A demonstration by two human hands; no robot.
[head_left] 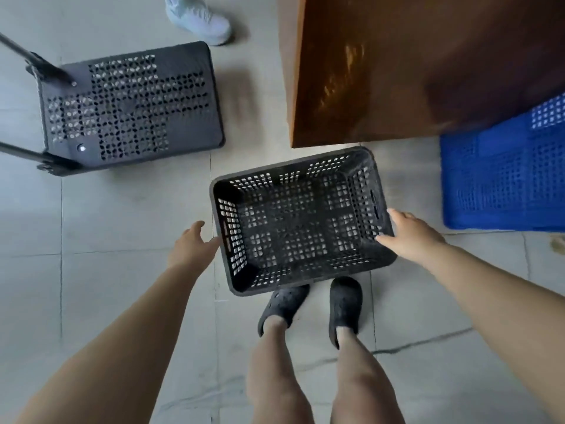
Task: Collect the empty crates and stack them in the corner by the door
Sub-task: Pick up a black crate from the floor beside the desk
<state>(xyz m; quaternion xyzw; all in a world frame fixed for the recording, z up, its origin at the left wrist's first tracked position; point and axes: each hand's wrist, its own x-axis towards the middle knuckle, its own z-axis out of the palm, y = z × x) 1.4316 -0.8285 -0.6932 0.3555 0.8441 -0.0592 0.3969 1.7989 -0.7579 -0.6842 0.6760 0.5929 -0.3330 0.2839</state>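
An empty black perforated crate (301, 221) sits open side up just ahead of my feet, and its near edge covers the toe of one shoe. My left hand (191, 244) is at its left wall, fingers apart, with the fingertips just reaching the rim. My right hand (409, 234) lies spread against the right rim near the handle slot, without curling around it. A blue perforated crate (504, 175) stands on the floor to the right, partly cut off by the frame edge.
A dark grey perforated hand-cart platform (131, 105) with a metal handle lies at the upper left. A large brown wooden panel (412, 65) rises behind the black crate. Another person's white shoe (201, 19) is at the top. The floor is pale tile.
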